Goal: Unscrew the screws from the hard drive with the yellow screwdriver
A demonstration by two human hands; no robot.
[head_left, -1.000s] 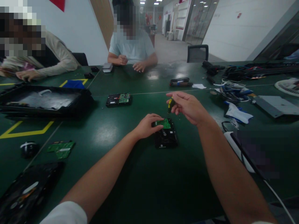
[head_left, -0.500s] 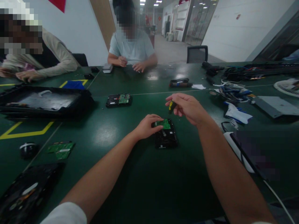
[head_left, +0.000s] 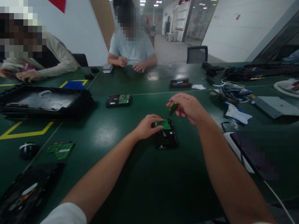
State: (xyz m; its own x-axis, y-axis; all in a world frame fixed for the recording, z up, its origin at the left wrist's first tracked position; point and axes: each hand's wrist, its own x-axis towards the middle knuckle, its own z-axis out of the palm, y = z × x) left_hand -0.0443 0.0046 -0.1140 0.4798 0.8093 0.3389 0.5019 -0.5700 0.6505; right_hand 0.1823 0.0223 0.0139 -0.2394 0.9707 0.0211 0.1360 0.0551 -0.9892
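A black hard drive with a green circuit board on its upper face lies flat on the table in front of me. My left hand grips its left side, with the fingers across the board and the thumb lower down. Above the drive's far edge, my right hand is closed around a small yellow-and-black screwdriver. The handle slants downward; I cannot make out its tip. Some space separates the screwdriver from the drive.
A second hard drive lies farther back. To the left are a black tray, a loose green circuit board and a larger black drive. Gloves, a grey metal box and cables lie right. Two people sit across the table.
My right hand has turned slightly, and the screwdriver handle's tilt has changed a little. The left hand and the hard drive stay in place.
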